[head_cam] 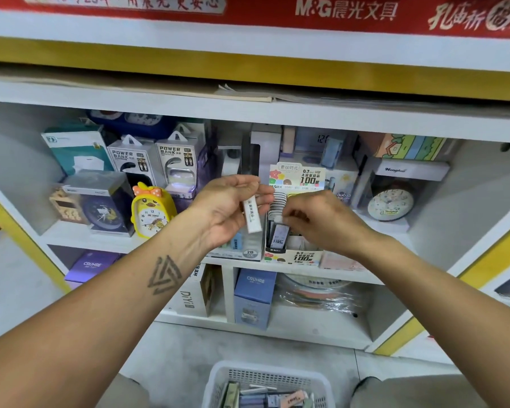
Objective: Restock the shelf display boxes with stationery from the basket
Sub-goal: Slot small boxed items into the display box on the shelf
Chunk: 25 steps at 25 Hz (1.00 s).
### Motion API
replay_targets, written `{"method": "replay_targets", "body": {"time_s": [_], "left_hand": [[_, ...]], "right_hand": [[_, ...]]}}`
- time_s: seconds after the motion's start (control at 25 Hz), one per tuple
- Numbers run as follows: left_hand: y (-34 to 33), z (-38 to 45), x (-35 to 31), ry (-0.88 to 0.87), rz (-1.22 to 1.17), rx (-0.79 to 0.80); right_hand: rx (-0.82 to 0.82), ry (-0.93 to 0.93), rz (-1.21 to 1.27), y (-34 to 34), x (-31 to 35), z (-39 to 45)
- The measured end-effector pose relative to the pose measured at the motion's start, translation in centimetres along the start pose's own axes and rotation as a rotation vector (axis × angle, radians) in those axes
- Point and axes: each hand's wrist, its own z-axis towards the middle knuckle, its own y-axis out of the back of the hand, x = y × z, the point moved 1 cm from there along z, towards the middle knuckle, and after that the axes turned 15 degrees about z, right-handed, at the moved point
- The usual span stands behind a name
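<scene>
White lead case (253, 214) beside display box (289, 254)

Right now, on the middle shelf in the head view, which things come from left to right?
Teal box → yellow chick clock → left hand holding a white case → right hand at the lead display box → round clock.

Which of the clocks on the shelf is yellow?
The chick-shaped alarm clock with an orange bow, left of the hands; the other clocks are boxed and not yellow.

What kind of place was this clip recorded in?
Most likely a stationery shop. A red M&G sign runs above white shelves stocked with boxed clocks and power banks, and a pencil-lead display box is being refilled from a basket.
</scene>
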Motion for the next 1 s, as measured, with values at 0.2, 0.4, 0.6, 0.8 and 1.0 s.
{"method": "replay_targets", "body": {"time_s": [0.2, 0.4, 0.6, 0.8, 1.0], "left_hand": [[0.1, -0.1, -0.3, -0.085, -0.010, 0.054], [0.3, -0.7, -0.7, -0.074, 0.017, 0.076], [3.1, -0.4, -1.2, -0.090, 0.202, -0.060], [6.7, 0.7, -1.0, -0.171, 0.759, -0.314], [9.0, 0.0, 0.1, -0.314, 1.510, -0.171]], "right_hand": [[-0.185, -0.056, 0.187, 0.3, 1.6, 1.1], [-0.116, -0.250, 0.879, -1.4, 4.6, 3.2], [-0.155, -0.290, 0.857, -1.8, 4.9, 4.5], [-0.230, -0.278, 0.808, -1.9, 4.3, 5.2], [-0.253, -0.175, 0.353, -2.7, 3.1, 6.2]]}}
